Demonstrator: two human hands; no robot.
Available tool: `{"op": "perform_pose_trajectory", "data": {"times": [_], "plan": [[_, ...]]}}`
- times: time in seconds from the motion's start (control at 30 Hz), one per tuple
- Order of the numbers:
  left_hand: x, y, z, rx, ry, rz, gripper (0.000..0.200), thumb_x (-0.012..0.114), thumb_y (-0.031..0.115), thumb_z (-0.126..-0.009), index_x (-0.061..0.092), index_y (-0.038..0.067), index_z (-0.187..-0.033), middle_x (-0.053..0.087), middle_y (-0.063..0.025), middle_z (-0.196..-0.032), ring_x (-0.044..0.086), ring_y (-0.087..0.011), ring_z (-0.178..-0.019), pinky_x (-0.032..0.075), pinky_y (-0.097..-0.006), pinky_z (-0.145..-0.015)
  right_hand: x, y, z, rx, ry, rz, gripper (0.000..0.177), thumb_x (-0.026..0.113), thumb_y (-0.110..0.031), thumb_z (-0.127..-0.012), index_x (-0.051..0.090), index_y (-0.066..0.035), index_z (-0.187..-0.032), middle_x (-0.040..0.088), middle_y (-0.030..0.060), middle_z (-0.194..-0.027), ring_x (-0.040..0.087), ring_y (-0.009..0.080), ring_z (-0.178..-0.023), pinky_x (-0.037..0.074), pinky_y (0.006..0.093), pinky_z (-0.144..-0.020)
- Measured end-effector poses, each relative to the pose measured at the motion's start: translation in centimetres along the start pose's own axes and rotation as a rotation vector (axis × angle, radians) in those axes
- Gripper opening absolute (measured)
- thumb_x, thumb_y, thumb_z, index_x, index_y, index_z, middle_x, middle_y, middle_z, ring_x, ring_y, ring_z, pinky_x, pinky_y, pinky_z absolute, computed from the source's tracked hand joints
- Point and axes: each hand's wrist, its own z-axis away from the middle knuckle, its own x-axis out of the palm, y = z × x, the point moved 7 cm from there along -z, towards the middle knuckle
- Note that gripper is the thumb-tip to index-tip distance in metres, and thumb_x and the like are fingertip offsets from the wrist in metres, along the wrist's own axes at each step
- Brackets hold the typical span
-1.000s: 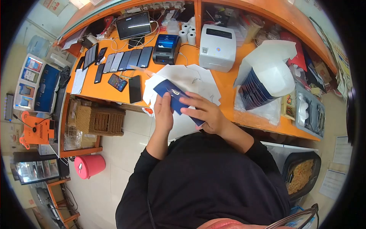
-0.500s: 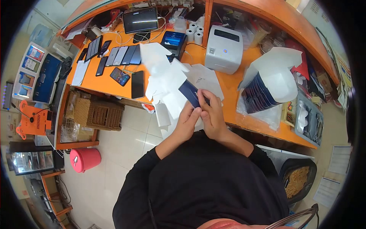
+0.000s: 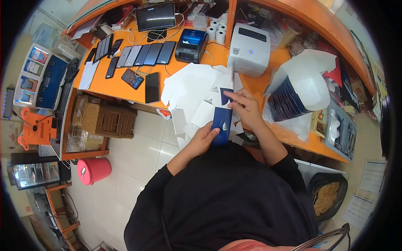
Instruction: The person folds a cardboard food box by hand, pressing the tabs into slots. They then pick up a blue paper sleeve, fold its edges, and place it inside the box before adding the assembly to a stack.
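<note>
A partly folded paper food box (image 3: 222, 121), navy blue outside with a small white logo and white inside, is in front of my body. My left hand (image 3: 202, 140) grips its lower left edge, thumb on the blue panel. My right hand (image 3: 247, 109) is at the box's upper right with its fingers apart, the index fingertip right at a smaller blue flap. Beyond and beneath the box, flat white box blanks (image 3: 188, 83) lie loosely on the orange counter (image 3: 167, 71). To the right stands a nested stack of formed boxes (image 3: 289, 100), navy outside and white inside.
Several phones (image 3: 144, 56) lie at the left of the counter, near a tablet (image 3: 155, 17). A black receipt printer (image 3: 190, 46) and a white label printer (image 3: 250, 48) stand at the back. Cutlery fills a grey tray (image 3: 341, 129) at right. A pink bin (image 3: 94, 170) is on the floor.
The box has turned and come down nearer my body, its blue panel now facing up. My right hand has left my left hand and spread its fingers by the upper flap.
</note>
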Motion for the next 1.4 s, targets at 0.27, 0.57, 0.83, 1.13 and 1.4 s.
{"op": "perform_pose_trajectory", "data": {"times": [0.27, 0.57, 0.83, 1.13, 1.4], "plan": [[-0.2, -1.1, -0.3, -0.004, 0.023, 0.231, 0.028, 0.046, 0.025, -0.106, 0.055, 0.002, -0.118, 0.059, -0.0002, -0.092, 0.051, -0.0064, -0.082, 0.044, -0.0234, -0.076, -1.2, -1.0, 2.3, -0.173, 0.274, 0.052, 0.027, 0.069, -0.002, -0.085, 0.07, -0.005, -0.112, 0.05, 0.0004, -0.082, 0.05, 0.0093, -0.067, 0.039, 0.0224, -0.059], [0.4, 1.0, -0.1, 0.055, -0.079, -0.205, 0.031, 0.049, 0.024, -0.104, 0.054, 0.001, -0.123, 0.064, -0.0082, -0.091, 0.057, -0.0142, -0.084, 0.047, -0.0304, -0.08, -0.3, -2.1, -0.3, -0.031, -0.044, 0.039, 0.017, 0.073, 0.001, -0.078, 0.071, -0.004, -0.094, 0.05, 0.003, -0.079, 0.052, 0.0132, -0.067, 0.042, 0.0271, -0.058], [0.0, 2.2, -0.3, 0.143, -0.122, -0.544, 0.023, 0.057, 0.022, -0.098, 0.058, 0.003, -0.11, 0.066, -0.0177, -0.082, 0.065, -0.0334, -0.076, 0.049, -0.0405, -0.068, 1.4, -5.9, 0.8, -0.351, -0.312, 0.298, 0.015, 0.075, -0.004, -0.079, 0.066, -0.002, -0.091, 0.057, 0.0085, -0.092, 0.062, 0.0217, -0.083, 0.05, 0.0308, -0.068], [-1.5, 7.1, -1.6, 0.663, 0.246, -0.995, 0.025, 0.066, 0.023, -0.089, 0.06, 0.006, -0.107, 0.068, -0.0152, -0.09, 0.066, -0.0329, -0.072, 0.052, -0.0427, -0.06, 3.1, 0.2, 1.7, 0.511, 0.108, -0.562, 0.064, 0.076, -0.011, -0.078, 0.04, -0.004, -0.131, 0.053, 0.0091, -0.119, 0.054, 0.0179, -0.111, 0.049, 0.0366, -0.091], [-12.8, 3.5, -5.1, 0.066, 0.194, 0.823, 0.03, 0.051, 0.025, -0.094, 0.057, 0.005, -0.114, 0.068, -0.0128, -0.103, 0.068, -0.0301, -0.083, 0.055, -0.0379, -0.069, -2.7, -2.4, -1.8, 0.028, -0.072, -0.312, 0.066, 0.08, 0.001, -0.07, 0.049, -0.005, -0.128, 0.056, 0.0105, -0.132, 0.052, 0.0209, -0.125, 0.039, 0.0367, -0.109]]}}
